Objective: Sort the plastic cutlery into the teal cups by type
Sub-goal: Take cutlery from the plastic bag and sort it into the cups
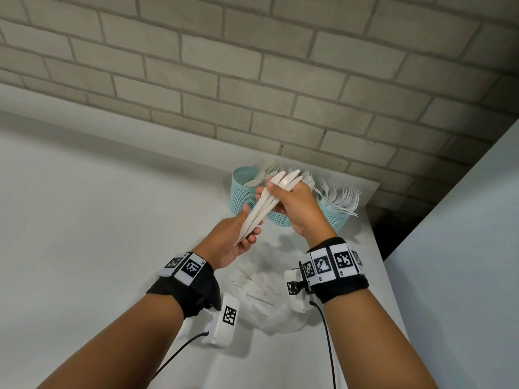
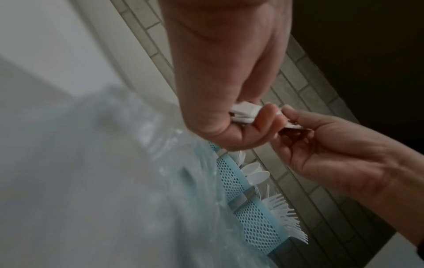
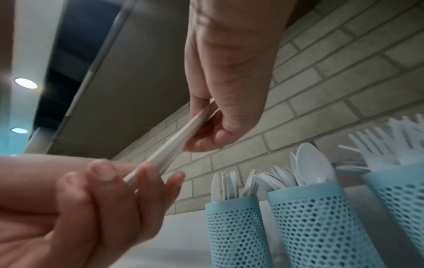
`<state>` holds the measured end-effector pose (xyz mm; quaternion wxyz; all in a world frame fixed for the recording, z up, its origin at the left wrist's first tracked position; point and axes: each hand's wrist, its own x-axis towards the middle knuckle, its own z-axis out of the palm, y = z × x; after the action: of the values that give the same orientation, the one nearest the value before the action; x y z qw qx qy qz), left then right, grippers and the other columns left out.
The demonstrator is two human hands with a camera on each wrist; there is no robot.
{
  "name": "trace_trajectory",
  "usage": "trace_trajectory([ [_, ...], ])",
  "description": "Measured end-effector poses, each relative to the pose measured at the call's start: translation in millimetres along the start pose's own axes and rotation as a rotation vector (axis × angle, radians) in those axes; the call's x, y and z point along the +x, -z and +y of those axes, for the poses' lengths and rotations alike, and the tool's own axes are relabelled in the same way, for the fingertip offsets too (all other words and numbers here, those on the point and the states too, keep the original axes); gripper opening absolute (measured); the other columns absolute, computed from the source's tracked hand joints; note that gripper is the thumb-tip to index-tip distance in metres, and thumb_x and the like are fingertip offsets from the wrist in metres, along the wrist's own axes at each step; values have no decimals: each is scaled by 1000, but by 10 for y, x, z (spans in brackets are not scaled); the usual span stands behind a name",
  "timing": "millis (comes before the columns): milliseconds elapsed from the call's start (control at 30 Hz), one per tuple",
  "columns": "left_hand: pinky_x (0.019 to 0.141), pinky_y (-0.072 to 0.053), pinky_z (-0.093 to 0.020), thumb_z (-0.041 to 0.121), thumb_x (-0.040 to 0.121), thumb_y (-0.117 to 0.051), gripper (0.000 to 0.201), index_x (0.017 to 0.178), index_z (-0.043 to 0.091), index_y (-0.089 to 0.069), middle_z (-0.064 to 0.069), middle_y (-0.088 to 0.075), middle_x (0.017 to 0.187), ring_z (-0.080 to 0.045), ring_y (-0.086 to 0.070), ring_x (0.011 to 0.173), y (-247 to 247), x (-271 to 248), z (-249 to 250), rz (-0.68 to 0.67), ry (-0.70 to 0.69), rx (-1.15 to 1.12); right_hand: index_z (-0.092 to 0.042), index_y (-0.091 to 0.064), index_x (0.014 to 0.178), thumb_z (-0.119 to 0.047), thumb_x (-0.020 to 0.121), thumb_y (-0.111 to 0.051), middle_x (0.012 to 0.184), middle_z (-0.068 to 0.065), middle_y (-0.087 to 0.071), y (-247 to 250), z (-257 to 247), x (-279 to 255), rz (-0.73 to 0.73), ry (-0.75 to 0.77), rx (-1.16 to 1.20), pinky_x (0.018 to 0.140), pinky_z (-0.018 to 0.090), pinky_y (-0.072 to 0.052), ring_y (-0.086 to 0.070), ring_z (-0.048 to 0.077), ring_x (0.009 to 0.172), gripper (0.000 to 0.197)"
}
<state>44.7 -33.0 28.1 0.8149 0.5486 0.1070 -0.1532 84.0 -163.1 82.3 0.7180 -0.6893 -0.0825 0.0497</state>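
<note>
I hold a bundle of white plastic knives [image 1: 264, 209] slanted in the air in front of the teal mesh cups. My left hand [image 1: 248, 224] grips the handle ends low down, and my right hand [image 1: 273, 197] grips the bundle near the blades. In the right wrist view the left cup [image 3: 231, 226] holds knives, the middle cup [image 3: 316, 217] spoons and the right cup [image 3: 401, 199] forks. In the head view my hands hide most of the middle cup [image 1: 278, 219]. The fork cup [image 1: 334, 217] stands at the right.
A clear plastic bag [image 1: 261, 287] with more white cutlery lies on the white table [image 1: 84, 220] under my wrists. The brick wall [image 1: 252, 80] is right behind the cups. The table's right edge [image 1: 376, 248] runs close to the fork cup, with a white panel [image 1: 463, 220] beyond.
</note>
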Motion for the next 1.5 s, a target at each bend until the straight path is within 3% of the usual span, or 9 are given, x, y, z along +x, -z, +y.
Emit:
trace_trajectory([
  [167,38,-36,-10,42,98,-38,41,89,8,-60,-2,-59,68,-4,-45,44,-24,16,1,103,28,-43,-19,-44,93,2,86,-61,76,6,-66,-60,-42,94,240,105,82,53,21,-52,-69,11,59,28],
  [400,36,-26,-14,37,99,-38,41,76,9,-56,-2,-48,60,-9,-34,45,-9,106,-29,297,-110,179,-21,-48,73,-10,88,-58,66,6,-60,-94,20,142,238,168,-471,37,15,-42,-57,3,42,20],
  [600,50,-38,-19,41,101,-25,41,102,10,-52,-4,-57,71,-13,-48,58,18,93,49,362,-263,203,-16,-50,72,-8,88,-58,55,6,-57,61,-289,387,332,171,-438,34,16,-39,-49,3,30,20],
  [733,78,-39,-28,49,96,-32,42,113,13,-45,-7,-59,108,-19,-54,95,92,79,115,352,-341,549,-8,-54,87,-18,92,-58,68,6,-61,99,-522,599,531,451,-468,42,22,-50,-59,13,42,13],
  [833,78,-40,-27,44,88,-56,33,107,19,-48,-5,-48,117,-20,-51,98,160,89,127,115,-206,932,-1,-55,95,-23,94,-55,70,6,-62,24,-455,792,487,514,-599,51,28,-53,-62,21,51,22],
  [1100,92,-47,-36,1,82,-51,29,85,28,-60,-2,-53,122,-24,-57,106,233,10,108,-206,-71,1201,-5,-55,114,-32,101,-34,99,20,-66,-199,-18,1115,163,320,-1235,75,34,-45,-57,33,100,36],
  [1233,81,-50,-30,-3,84,-43,40,106,19,-68,-4,-50,131,-26,-56,113,256,26,115,-191,-38,1222,-13,-58,121,-31,102,-25,121,16,-57,-257,165,1176,-3,126,-1594,94,38,-35,-36,34,121,43],
  [1333,68,-47,-19,-3,86,-44,41,119,14,-63,-6,-49,134,-21,-54,113,282,33,118,-165,-33,1189,-14,-61,119,-31,101,-27,126,16,-48,-258,205,1189,4,93,-1591,99,41,-29,-32,35,122,42],
  [1500,75,-45,-18,-4,85,-46,44,123,14,-61,-3,-51,134,-18,-53,114,295,-8,120,-125,-64,1142,-11,-66,107,-16,96,-40,113,13,-61,-233,-78,902,176,304,-1161,83,31,-40,-50,26,103,29],
])
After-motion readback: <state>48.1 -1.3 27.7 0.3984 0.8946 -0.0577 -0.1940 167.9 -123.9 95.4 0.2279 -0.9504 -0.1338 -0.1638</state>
